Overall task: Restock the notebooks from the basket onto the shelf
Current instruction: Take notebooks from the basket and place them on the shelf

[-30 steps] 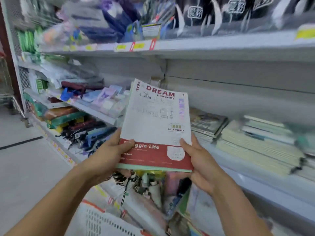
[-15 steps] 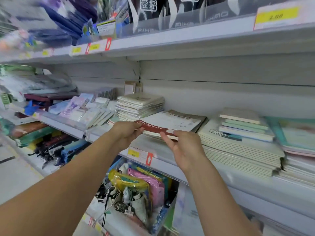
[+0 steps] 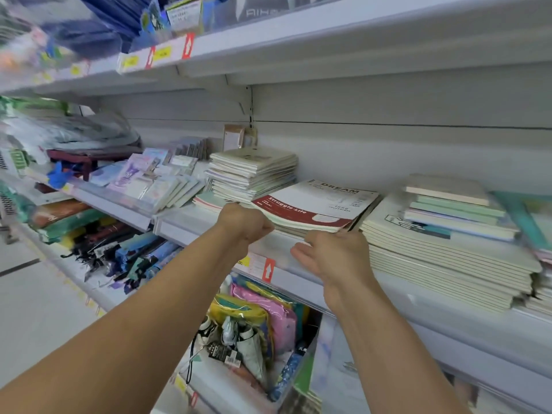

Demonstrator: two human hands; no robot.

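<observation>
the red-and-white notebook [image 3: 313, 204], held upright a second ago, now lies on a low stack on the shelf [image 3: 286, 264]. left hand [image 3: 245, 222] curled at its corner; right hand [image 3: 331, 252] loosely open, fingertips touching its edge. placement looks nearly done.

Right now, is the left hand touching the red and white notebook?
Touching. The head view shows the left hand against the near left edge of the red and white notebook.
</observation>
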